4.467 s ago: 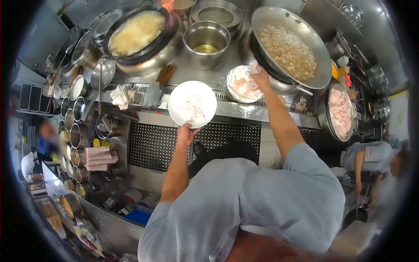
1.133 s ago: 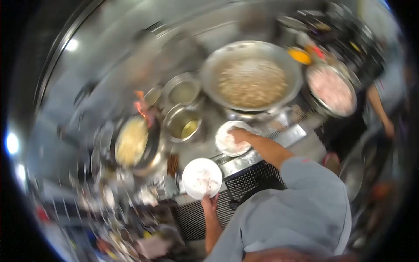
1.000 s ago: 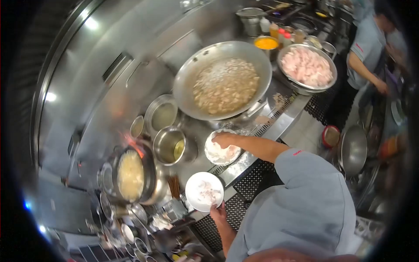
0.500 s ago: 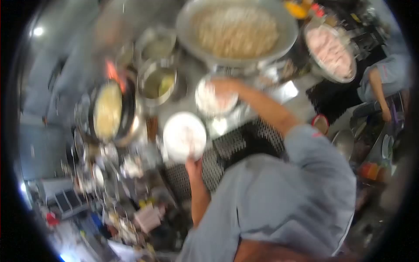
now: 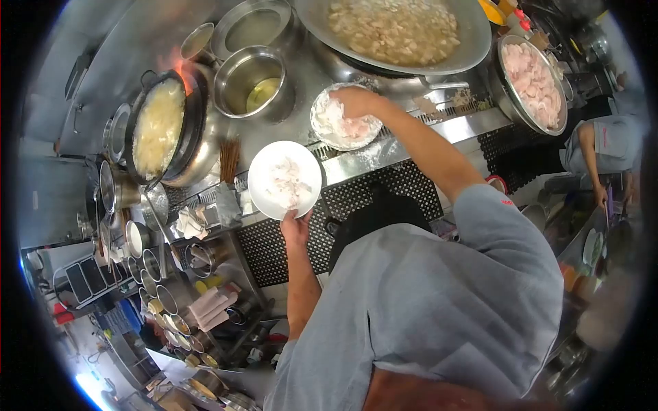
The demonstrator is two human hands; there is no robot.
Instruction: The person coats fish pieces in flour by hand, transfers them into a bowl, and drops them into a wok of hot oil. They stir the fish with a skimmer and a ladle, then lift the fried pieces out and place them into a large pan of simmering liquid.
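Observation:
My left hand (image 5: 296, 227) grips the near rim of a white plate (image 5: 258, 179), which carries several pale, flour-dusted meat pieces (image 5: 286, 179). It is held in front of the steel counter's edge. My right hand (image 5: 358, 103) reaches into a bowl of white flour (image 5: 330, 122) standing on the counter. Pinkish meat (image 5: 355, 128) lies in the flour by that hand. Its fingers point down into the bowl and are mostly hidden, so their grip does not show.
Flames rise beside a wok of bubbling pale food (image 5: 159, 130) at left. Steel pots (image 5: 253, 82) stand behind the plate. A large pan of simmering chunks (image 5: 394, 31) sits at the back. Raw meat fills a basin (image 5: 531, 85) at right, near another person (image 5: 606, 147).
The view has tilted and sharpened, so the counter things sit higher in the picture. My left hand still holds the plate, and my right hand stays in the flour bowl.

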